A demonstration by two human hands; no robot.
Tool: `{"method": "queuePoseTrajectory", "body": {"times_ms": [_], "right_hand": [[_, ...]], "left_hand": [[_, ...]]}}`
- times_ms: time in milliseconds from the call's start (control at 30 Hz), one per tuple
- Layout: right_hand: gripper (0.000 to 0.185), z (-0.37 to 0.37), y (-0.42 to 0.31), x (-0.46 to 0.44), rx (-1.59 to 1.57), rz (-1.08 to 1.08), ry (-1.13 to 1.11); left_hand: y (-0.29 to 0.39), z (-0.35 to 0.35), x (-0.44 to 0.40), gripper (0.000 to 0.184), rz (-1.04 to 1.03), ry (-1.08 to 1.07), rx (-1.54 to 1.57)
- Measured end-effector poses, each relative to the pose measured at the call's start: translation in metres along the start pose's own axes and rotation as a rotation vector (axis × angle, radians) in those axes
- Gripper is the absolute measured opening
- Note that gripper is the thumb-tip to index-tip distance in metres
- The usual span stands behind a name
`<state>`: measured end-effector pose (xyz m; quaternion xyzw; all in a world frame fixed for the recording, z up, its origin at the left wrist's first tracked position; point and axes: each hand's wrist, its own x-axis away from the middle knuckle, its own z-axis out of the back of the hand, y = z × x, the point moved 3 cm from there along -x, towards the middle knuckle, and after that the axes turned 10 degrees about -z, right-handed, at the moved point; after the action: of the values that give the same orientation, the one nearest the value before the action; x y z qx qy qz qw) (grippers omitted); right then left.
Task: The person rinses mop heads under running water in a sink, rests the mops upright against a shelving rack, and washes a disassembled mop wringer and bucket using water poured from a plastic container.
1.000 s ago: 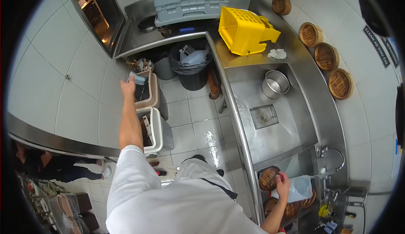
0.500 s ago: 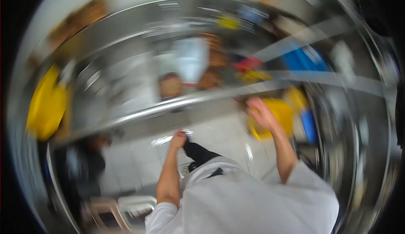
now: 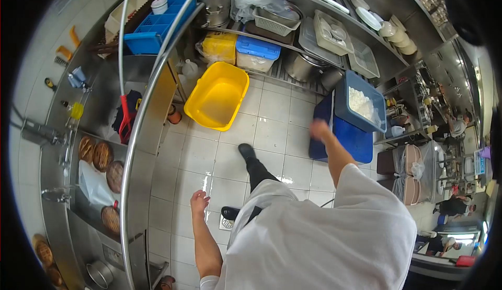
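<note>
My left hand hangs over the white tiled floor, with loosely bent fingers, a little apart, and nothing in them. My right hand reaches forward, smeared by motion, so its fingers cannot be made out. It appears nearest to a dark blue box, on which rests a grey-blue tub holding something white and lumpy. I cannot tell whether the hand touches the box. On the floor ahead stands a yellow basin.
A steel sink counter runs along the left, with several round brown things and a red-handled tool. Ahead, shelves hold a blue-lidded container and pots. Other people are far off at right.
My view has swung to the right, away from the sink counter, which now lies at left. The blue box, tub and shelves have come into sight. My right hand has moved away from the yellow basin.
</note>
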<state>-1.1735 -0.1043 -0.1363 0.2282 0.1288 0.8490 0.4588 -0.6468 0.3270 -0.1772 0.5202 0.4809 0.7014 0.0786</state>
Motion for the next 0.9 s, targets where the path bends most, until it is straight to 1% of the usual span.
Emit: {"method": "queuePoseTrajectory", "body": {"times_ms": [33, 67, 133, 167, 200, 233, 267, 300, 333, 367, 400, 433, 467, 500, 533, 567, 600, 633, 667, 733, 767, 833, 867, 900], "right_hand": [[0.012, -0.027, -0.02, 0.034, 0.062, 0.14, -0.476], [0.014, -0.044, -0.028, 0.049, -0.059, 0.111, -0.716], [0.021, -0.068, -0.032, 0.056, -0.322, -0.11, -1.038], [0.026, -0.076, -0.036, 0.046, -0.411, -0.209, -1.161], [0.03, -0.082, -0.042, 0.021, -0.455, -0.263, -1.239], [0.034, -0.09, -0.048, -0.022, -0.483, -0.292, -1.269], [0.039, -0.102, -0.058, -0.076, -0.493, -0.274, -1.226], [0.041, -0.142, -0.074, -0.148, -0.527, -0.225, -1.065], [0.044, -0.184, -0.09, -0.218, -0.544, -0.174, -0.901], [0.05, -0.214, -0.105, -0.284, -0.593, -0.097, -0.554], [0.056, -0.181, -0.111, -0.345, -0.683, -0.238, -0.349], [0.061, -0.153, -0.115, -0.413, -0.732, -0.253, -0.357], [0.067, -0.134, -0.117, -0.476, -0.841, -0.241, -0.386], [0.068, -0.129, -0.129, -0.525, -0.83, -0.252, -0.089], [0.066, -0.113, -0.132, -0.57, -0.929, -0.219, 0.057], [0.067, -0.103, -0.138, -0.603, -0.909, -0.243, 0.229], [0.064, -0.111, -0.144, -0.638, -1.041, -0.269, 0.046], [0.06, -0.122, -0.147, -0.663, -1.162, -0.303, -0.145], [0.06, -0.122, -0.148, -0.68, -1.156, -0.286, -0.161], [0.05, -0.129, -0.148, -0.69, -0.971, -0.229, -0.32], [0.05, -0.137, -0.145, -0.682, -0.951, -0.214, -0.339], [0.038, -0.133, -0.142, -0.669, -0.993, -0.122, -0.186], [0.038, -0.128, -0.143, -0.659, -0.985, -0.103, -0.19], [0.035, -0.12, -0.14, -0.64, -1.012, -0.088, -0.215]], "left_hand": [[-0.006, -0.01, -0.01, 0.032, 0.013, 0.008, -0.002], [-0.016, -0.02, -0.023, 0.03, -0.002, -0.014, -0.035], [-0.035, -0.04, -0.056, 0.029, -0.041, -0.04, -0.068], [-0.04, -0.048, -0.067, 0.03, 0.056, -0.008, -0.021], [-0.053, -0.053, -0.082, 0.031, 0.099, 0.074, 0.014], [-0.057, -0.066, -0.1, 0.028, 0.161, 0.117, 0.028], [-0.061, -0.073, -0.115, 0.025, 0.24, 0.162, 0.03], [-0.07, -0.086, -0.141, 0.025, 0.369, 0.187, 0.028], [-0.081, -0.097, -0.169, 0.025, 0.39, 0.205, 0.03], [-0.093, -0.107, -0.199, 0.023, 0.395, 0.165, -0.071], [-0.111, -0.117, -0.234, 0.022, 0.401, 0.12, -0.169], [-0.144, -0.119, -0.286, 0.017, 0.336, 0.044, -0.234], [-0.127, -0.14, -0.326, 0.014, 0.267, -0.026, -0.298], [-0.169, -0.136, -0.366, 0.013, 0.235, 0.062, -0.234], [-0.135, -0.168, -0.394, 0.026, 0.312, 0.193, -0.054], [-0.088, -0.197, -0.418, 0.046, 0.231, 0.295, -0.129], [-0.079, -0.216, -0.443, 0.057, 0.123, 0.453, 0.03], [-0.082, -0.225, -0.471, 0.067, 0.113, 0.452, 0.096], [-0.084, -0.23, -0.5, 0.078, 0.095, 0.45, 0.161], [-0.053, -0.254, -0.52, 0.072, 0.162, 0.405, 0.372], [-0.056, -0.257, -0.524, 0.072, 0.185, 0.418, 0.389], [-0.066, -0.257, -0.528, 0.051, 0.184, 0.484, 0.258], [-0.074, -0.259, -0.522, 0.051, 0.189, 0.498, 0.272], [-0.085, -0.261, -0.515, 0.038, 0.008, 0.543, 0.299]]}}
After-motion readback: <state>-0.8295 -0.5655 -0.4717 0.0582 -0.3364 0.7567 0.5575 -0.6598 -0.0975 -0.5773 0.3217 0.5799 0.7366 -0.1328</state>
